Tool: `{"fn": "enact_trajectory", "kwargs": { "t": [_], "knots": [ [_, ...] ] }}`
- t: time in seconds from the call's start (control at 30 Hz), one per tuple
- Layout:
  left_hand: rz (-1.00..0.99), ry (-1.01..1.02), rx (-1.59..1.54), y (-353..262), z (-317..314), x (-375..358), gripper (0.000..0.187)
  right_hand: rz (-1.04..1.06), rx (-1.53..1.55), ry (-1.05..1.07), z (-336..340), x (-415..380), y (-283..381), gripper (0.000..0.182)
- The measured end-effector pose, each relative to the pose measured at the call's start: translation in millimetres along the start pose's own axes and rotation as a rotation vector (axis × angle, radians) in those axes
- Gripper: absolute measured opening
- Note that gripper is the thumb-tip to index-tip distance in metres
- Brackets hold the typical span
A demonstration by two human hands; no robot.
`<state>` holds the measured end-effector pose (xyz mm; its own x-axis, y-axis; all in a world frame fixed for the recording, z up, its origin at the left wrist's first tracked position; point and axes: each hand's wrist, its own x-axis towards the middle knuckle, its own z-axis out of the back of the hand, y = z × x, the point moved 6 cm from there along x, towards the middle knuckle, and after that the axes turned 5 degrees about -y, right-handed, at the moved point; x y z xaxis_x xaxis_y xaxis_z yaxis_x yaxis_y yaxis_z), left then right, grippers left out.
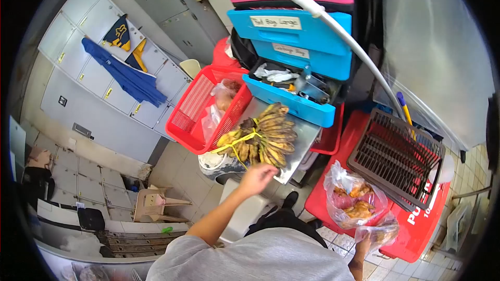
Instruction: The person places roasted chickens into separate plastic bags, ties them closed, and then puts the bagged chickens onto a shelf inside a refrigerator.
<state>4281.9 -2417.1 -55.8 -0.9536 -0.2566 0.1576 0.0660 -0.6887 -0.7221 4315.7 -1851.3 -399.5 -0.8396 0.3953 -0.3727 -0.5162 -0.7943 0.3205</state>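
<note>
My left hand (259, 178) is at the near edge of a metal table (307, 143), just below a bunch of bananas (273, 132). Its fingers look curled together, and what they hold, if anything, is too small to make out. Yellow string (240, 141) is tied round the banana stalks, with a loose end trailing toward this hand. Low on the right, my right hand (363, 244) grips a clear plastic bag (384, 231) with brownish contents. Beside it, a larger clear bag of reddish and orange food (354, 200) rests on a red cooler lid (323, 198).
A red basket (179, 109) holding bagged items stands left of the bananas. Behind are blue drawers (291, 31), one pulled out with tools. A dark slatted rack (396, 153) lies on the cooler, and a white pipe (354, 47) slants overhead. Lockers (94, 80) line the left.
</note>
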Motion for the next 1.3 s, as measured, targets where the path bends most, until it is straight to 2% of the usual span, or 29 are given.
{"fn": "enact_trajectory", "kwargs": {
  "t": [0.03, 0.1, 0.17, 0.23, 0.3, 0.37, 0.4, 0.43, 0.5, 0.53, 0.63, 0.7, 0.73, 0.83, 0.87, 0.97, 1.1, 1.13, 1.2, 1.27, 1.3],
  "knots": [
    [0.032, -0.113, 0.023, 13, 29, 7, 0.009, -0.016, -0.117, 0.073, -4, -1, 6, 0.044],
    [0.220, -0.344, -0.055, 56, 87, 22, 0.008, 0.091, -0.235, 0.219, -24, -7, 13, 0.048],
    [0.173, -0.666, -0.061, 139, 145, 32, 0.010, 0.214, -0.285, 0.375, -40, -10, 22, 0.054],
    [0.302, -0.833, 0.085, 191, 202, 38, 0.013, 0.346, -0.254, 0.545, -50, -23, 38, 0.062],
    [0.417, -0.964, 0.016, 291, 239, 38, 0.023, 0.196, -0.113, 0.470, -39, -36, 44, 0.058],
    [0.660, -0.866, 0.168, 335, 268, 45, 0.028, 0.121, -0.082, 0.229, -19, -54, 45, 0.057],
    [0.777, -0.810, 0.240, 355, 273, 51, 0.032, 0.163, -0.093, 0.147, -14, -66, 39, 0.058],
    [0.770, -0.763, 0.319, 370, 274, 61, 0.033, 0.206, -0.106, 0.065, -9, -78, 32, 0.058],
    [0.745, -0.666, 0.478, 407, 272, 81, 0.037, 0.132, -0.183, 0.266, -3, -101, 25, 0.054],
    [0.628, -0.550, 0.488, 425, 265, 95, 0.035, 0.031, -0.159, 0.274, 1, -110, 26, 0.053],
    [0.293, -0.486, 0.508, 438, 228, 139, 0.035, -0.280, -0.082, 0.294, 11, -156, 34, 0.051],
    [0.368, -0.428, 0.344, 447, 198, 166, 0.037, -0.491, -0.020, 0.296, 11, -183, 26, 0.049],
    [0.402, -0.398, 0.262, 448, 185, 177, 0.038, -0.468, -0.039, 0.232, 4, -188, 25, 0.045],
    [0.709, -0.460, 0.268, 464, 164, 193, 0.047, -0.344, 0.017, 0.331, 3, -194, 63, 0.043],
    [0.723, -0.535, 0.284, 493, 152, 196, 0.048, -0.376, 0.025, 0.293, 22, -206, 110, 0.045],
    [0.713, -0.594, 0.260, 502, 148, 202, 0.044, -0.201, 0.145, 0.306, 12, -198, 118, 0.044],
    [0.721, -0.720, 0.268, 521, 150, 195, 0.030, -0.149, 0.063, 0.202, 20, -194, 120, 0.041],
    [0.764, -0.679, 0.115, 523, 151, 190, 0.026, -0.116, 0.093, 0.198, 18, -191, 115, 0.040],
    [0.835, -0.590, -0.186, 487, 176, 181, 0.018, -0.144, 0.084, 0.185, 14, -186, 104, 0.039],
    [0.705, -0.576, -0.446, 459, 212, 173, 0.013, -0.145, 0.037, 0.192, 5, -176, 93, 0.039],
    [0.637, -0.567, -0.573, 445, 230, 167, 0.012, -0.229, 0.084, 0.208, 1, -177, 92, 0.040]
  ]
}}
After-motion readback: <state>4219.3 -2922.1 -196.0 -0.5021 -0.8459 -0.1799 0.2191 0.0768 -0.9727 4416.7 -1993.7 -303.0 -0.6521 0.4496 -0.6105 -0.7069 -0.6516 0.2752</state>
